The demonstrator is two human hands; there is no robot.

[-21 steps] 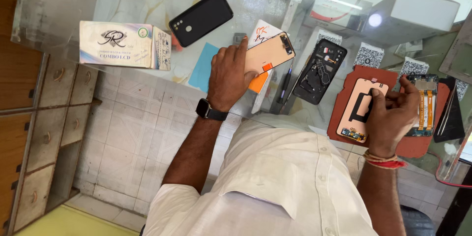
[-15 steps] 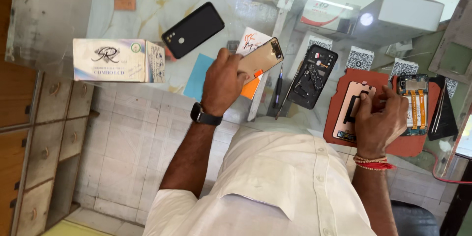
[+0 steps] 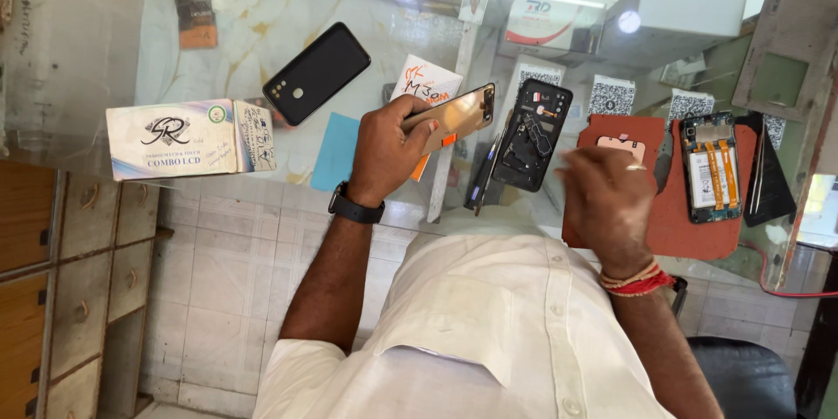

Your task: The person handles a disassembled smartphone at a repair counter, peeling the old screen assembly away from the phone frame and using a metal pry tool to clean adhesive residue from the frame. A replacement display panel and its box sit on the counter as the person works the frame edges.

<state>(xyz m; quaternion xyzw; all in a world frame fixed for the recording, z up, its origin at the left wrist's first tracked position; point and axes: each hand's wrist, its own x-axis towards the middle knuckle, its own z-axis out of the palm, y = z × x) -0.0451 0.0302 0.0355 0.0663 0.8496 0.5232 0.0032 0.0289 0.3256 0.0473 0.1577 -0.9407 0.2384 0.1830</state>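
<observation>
My left hand (image 3: pixel 384 157), with a black watch at the wrist, grips a gold phone (image 3: pixel 458 113) just above the glass counter, its shiny back facing up. My right hand (image 3: pixel 607 192), with red threads at the wrist, is blurred over the left part of a red work mat (image 3: pixel 690 227). Its fingers curl over a pale gold phone frame (image 3: pixel 621 147), of which only the top edge shows. An opened phone (image 3: pixel 711 166) with battery and orange ribbon cables exposed lies on the mat to the right. Between my hands lies a black phone shell (image 3: pixel 532 135).
A black phone (image 3: pixel 316 72) lies face down at the back left. A white cardboard box (image 3: pixel 179 140) sits at the counter's left edge, a blue card (image 3: pixel 336 153) beside my left hand. A thin dark tool (image 3: pixel 483 179) lies by the black shell. Wooden drawers (image 3: pixel 52 279) stand below left.
My right hand has drawn back toward me on the red mat, now covering most of the gold frame. My left hand still holds the gold phone, tilted a little flatter.
</observation>
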